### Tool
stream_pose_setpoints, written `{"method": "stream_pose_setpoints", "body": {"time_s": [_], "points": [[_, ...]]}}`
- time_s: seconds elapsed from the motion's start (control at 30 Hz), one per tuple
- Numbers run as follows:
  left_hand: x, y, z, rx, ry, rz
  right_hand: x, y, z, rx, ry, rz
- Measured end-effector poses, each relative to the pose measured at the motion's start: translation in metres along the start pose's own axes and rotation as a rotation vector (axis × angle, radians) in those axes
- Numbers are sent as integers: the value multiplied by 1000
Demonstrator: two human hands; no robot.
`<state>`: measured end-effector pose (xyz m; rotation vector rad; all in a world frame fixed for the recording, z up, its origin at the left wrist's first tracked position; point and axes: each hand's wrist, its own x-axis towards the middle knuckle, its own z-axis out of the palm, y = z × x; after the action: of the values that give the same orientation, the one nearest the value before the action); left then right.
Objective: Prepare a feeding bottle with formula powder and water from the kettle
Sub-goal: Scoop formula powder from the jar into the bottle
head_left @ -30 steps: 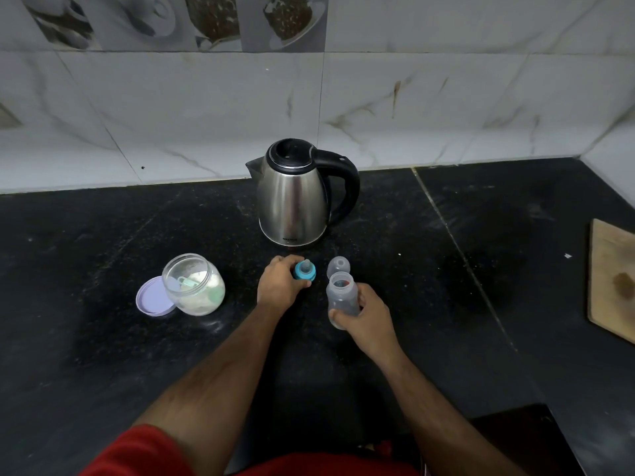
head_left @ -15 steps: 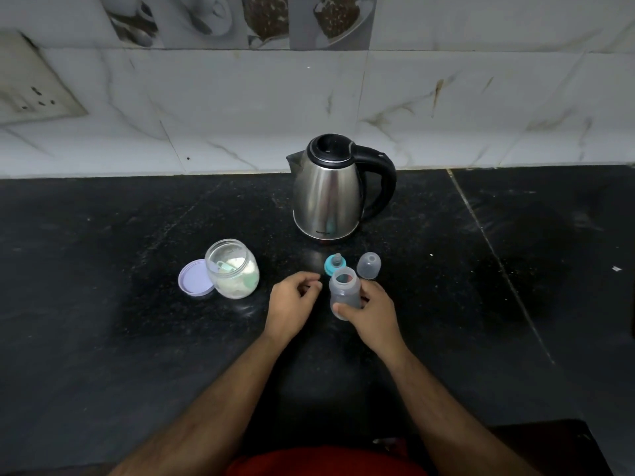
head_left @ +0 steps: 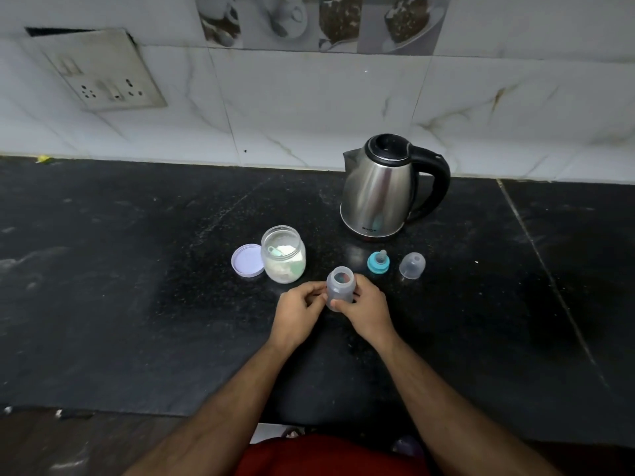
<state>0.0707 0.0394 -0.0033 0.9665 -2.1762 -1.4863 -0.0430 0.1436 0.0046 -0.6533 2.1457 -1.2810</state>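
Observation:
A small translucent feeding bottle [head_left: 340,285] stands open-topped on the black counter [head_left: 137,304]. My right hand [head_left: 369,310] grips its right side with thumb and fingers. My left hand [head_left: 300,312] touches its left side with curled fingertips. Just left of the bottle is an open glass jar of white formula powder [head_left: 283,255] with a green scoop inside. Its lilac lid [head_left: 247,260] lies beside it. The teal nipple ring [head_left: 378,262] and the clear cap [head_left: 412,266] lie to the right. The steel kettle [head_left: 381,190] stands behind them, handle to the right.
A tiled wall with a switch and socket plate [head_left: 103,73] backs the counter. The counter's front edge [head_left: 171,412] runs near my body.
My left hand let go of the teal nipple ring, which stays on the counter, and came back to the bottle. The bottle moved left toward the jar. The view shifted left.

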Motion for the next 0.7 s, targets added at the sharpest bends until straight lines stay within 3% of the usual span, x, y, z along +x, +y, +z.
{"method": "stream_pose_setpoints", "body": {"time_s": [0.27, 0.37, 0.53, 0.7], "points": [[-4, -1, -6, -20, -19, -19, 1, 1, 1, -119, -32, -21], [-9, -7, -13, -47, 136, -58, -3, 1, -5, -191, -14, -33], [-12, -16, -37, -89, 498, -64, -9, -33, -21, -152, 227, -139], [7, -4, -50, -54, 441, -73, 4, -87, -19, -197, 271, -390]]}}
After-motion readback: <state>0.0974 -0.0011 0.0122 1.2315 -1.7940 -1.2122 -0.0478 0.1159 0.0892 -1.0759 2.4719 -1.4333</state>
